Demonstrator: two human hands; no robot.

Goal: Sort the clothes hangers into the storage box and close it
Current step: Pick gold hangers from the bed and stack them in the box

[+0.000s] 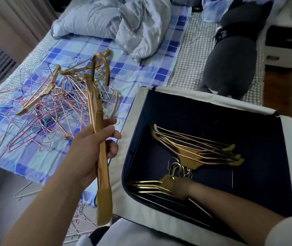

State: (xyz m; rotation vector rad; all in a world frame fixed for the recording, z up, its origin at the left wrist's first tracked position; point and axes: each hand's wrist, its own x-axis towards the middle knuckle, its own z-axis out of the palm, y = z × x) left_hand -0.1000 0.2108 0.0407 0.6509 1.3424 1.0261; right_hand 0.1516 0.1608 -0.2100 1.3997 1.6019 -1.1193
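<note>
My left hand [95, 148] grips a bundle of gold hangers [98, 121] upright above the bed's edge, left of the storage box. The storage box [287, 139] stands open, white outside and dark blue inside. My right hand [181, 189] reaches down into it and holds a stack of gold hangers [191, 153] lying on the box floor near their hooks. A tangled pile of thin pink, blue and gold hangers [49, 103] lies on the checked bedsheet to the left.
Crumpled blue bedding [124, 23] lies at the head of the bed. A dark grey plush pillow [230, 59] rests to the right. A white bedside cabinet [283, 47] stands at far right. A few wire hangers [78, 217] lie on the floor near me.
</note>
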